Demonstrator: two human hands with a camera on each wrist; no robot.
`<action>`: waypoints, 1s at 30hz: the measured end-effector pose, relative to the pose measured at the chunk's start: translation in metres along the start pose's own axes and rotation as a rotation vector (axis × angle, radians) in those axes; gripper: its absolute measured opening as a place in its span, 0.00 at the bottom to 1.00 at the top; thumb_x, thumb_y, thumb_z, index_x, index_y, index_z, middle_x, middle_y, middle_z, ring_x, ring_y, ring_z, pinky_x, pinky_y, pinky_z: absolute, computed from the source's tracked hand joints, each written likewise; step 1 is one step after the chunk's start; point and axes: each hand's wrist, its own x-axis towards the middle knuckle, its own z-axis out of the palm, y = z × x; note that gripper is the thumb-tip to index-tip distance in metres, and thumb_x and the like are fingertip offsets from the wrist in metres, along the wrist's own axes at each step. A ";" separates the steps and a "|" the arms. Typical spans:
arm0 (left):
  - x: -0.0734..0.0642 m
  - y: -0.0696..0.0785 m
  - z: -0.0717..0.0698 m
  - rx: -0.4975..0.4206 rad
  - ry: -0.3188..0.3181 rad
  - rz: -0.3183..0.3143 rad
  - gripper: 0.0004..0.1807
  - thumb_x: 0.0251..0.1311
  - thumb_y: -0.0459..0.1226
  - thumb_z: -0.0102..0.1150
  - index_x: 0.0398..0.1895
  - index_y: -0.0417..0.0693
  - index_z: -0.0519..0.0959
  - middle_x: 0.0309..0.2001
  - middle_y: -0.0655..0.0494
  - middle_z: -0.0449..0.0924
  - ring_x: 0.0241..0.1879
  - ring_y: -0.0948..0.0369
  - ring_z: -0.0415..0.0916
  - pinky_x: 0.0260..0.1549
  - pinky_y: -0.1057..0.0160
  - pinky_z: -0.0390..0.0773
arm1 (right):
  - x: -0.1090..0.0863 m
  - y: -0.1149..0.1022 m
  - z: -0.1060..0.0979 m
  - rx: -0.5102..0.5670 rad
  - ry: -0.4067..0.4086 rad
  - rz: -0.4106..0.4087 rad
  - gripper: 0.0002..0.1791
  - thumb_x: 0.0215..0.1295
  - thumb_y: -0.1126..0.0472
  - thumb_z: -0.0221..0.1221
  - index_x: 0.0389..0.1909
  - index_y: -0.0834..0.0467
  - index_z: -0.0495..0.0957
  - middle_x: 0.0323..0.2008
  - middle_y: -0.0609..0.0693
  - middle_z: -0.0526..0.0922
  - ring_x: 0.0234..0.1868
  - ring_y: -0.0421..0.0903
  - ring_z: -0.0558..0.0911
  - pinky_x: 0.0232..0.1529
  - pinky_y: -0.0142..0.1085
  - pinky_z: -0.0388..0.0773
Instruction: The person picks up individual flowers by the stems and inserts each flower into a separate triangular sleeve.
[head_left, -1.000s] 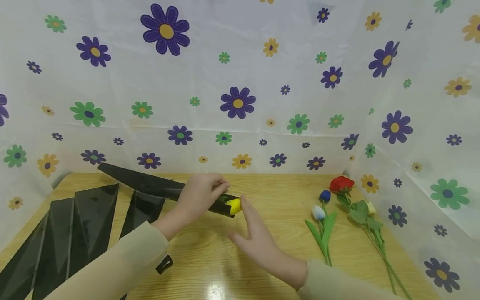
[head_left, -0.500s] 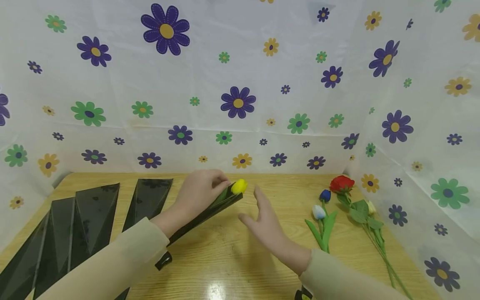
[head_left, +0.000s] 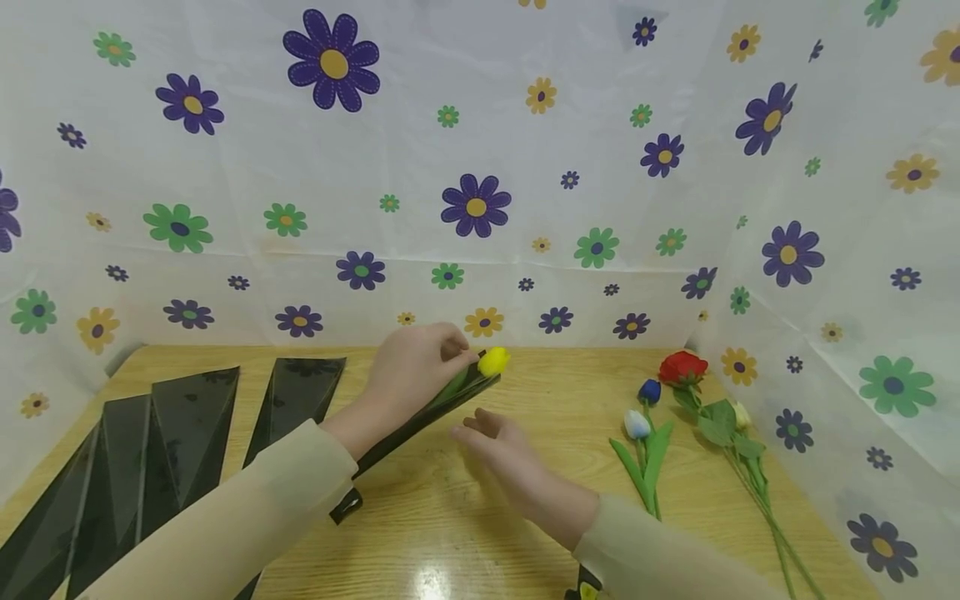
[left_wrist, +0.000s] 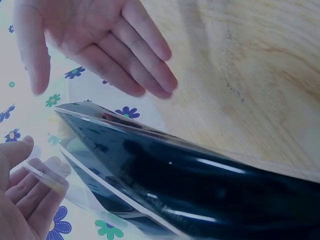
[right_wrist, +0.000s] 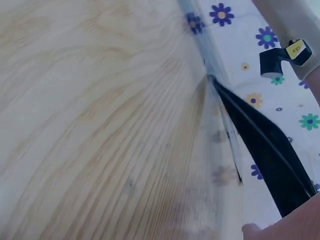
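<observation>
From the head, the left hand (head_left: 412,375) pinches a black wrapping sleeve (head_left: 408,433) near its upper end, thumb and fingers together on it, above the wooden table (head_left: 562,400). The sleeve slants up to the right, and a yellow tulip (head_left: 493,362) shows its bloom at that end, with a green leaf (head_left: 452,387) just behind. The right hand (head_left: 517,471) is just below, apart from the sleeve, holding nothing. Flat black wrappers (head_left: 191,425) lie at left; at right lie a white-and-blue tulip (head_left: 637,426), a dark blue tulip (head_left: 649,391) and a red rose (head_left: 682,367). From the left wrist, the sleeve's glossy side crosses the lower part, the left hand's fingers show through clear film at lower left, and the right hand spreads palm-out above, thumb and fingers well apart. From the right wrist, the sleeve narrows to a point; part of a hand fills the lower right corner, and I cannot tell its grip there.
</observation>
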 end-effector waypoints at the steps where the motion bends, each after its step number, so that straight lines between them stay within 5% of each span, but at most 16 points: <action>1: 0.001 0.001 0.000 0.002 -0.003 -0.001 0.11 0.68 0.46 0.72 0.42 0.48 0.90 0.39 0.55 0.94 0.37 0.58 0.91 0.40 0.58 0.89 | 0.002 0.000 0.002 0.026 -0.013 0.002 0.48 0.78 0.50 0.59 0.81 0.76 0.46 0.81 0.73 0.56 0.81 0.69 0.62 0.82 0.63 0.55; 9: 0.005 0.005 0.003 -0.012 -0.071 0.001 0.12 0.65 0.46 0.74 0.43 0.48 0.89 0.39 0.55 0.94 0.40 0.56 0.91 0.42 0.56 0.89 | 0.014 0.001 0.012 0.187 -0.006 -0.005 0.30 0.80 0.58 0.58 0.72 0.75 0.68 0.66 0.69 0.81 0.61 0.54 0.87 0.70 0.46 0.80; 17: -0.003 0.003 0.001 -0.011 -0.143 -0.016 0.22 0.63 0.49 0.76 0.53 0.46 0.87 0.46 0.52 0.94 0.46 0.53 0.91 0.48 0.52 0.89 | 0.018 0.002 0.014 0.274 0.065 0.012 0.24 0.80 0.65 0.56 0.71 0.70 0.70 0.65 0.66 0.82 0.41 0.37 0.87 0.61 0.41 0.86; 24: -0.009 -0.024 -0.005 -0.013 -0.190 -0.152 0.32 0.68 0.52 0.71 0.68 0.43 0.78 0.61 0.43 0.87 0.60 0.44 0.86 0.57 0.45 0.87 | 0.022 0.003 0.008 0.259 0.093 0.023 0.22 0.81 0.67 0.55 0.69 0.71 0.71 0.64 0.67 0.83 0.43 0.38 0.87 0.57 0.36 0.87; 30: -0.012 -0.057 -0.013 -0.066 -0.403 -0.211 0.37 0.73 0.53 0.63 0.71 0.33 0.73 0.63 0.33 0.83 0.63 0.38 0.82 0.60 0.39 0.84 | 0.028 0.001 0.002 0.273 0.119 0.046 0.20 0.80 0.67 0.55 0.68 0.70 0.73 0.64 0.67 0.83 0.44 0.39 0.87 0.57 0.36 0.87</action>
